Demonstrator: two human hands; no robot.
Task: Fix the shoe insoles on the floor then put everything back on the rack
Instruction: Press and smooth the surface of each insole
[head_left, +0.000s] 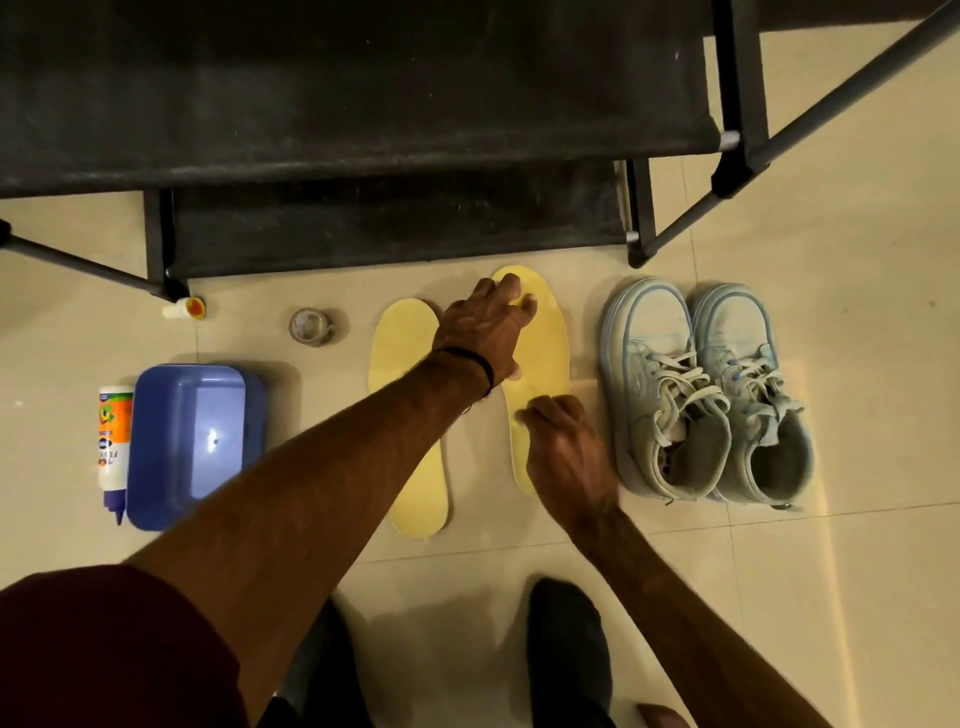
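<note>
A pale tiled floor runs under a black fabric shoe rack, and everything is laid out in a row in front of it. Two yellow insoles lie flat side by side; the left hand is spread flat on the toe half of the right insole, while the right hand, fingers curled, presses its heel end. Neither hand grips anything. The left insole lies untouched beside it. The pair of pale sneakers stands just right of the insoles. To do this well, keep the toe pinned and smooth firmly along the length so the insole lies flat. The glue bottle, blue tub, tape roll and small tube wait at the left
</note>
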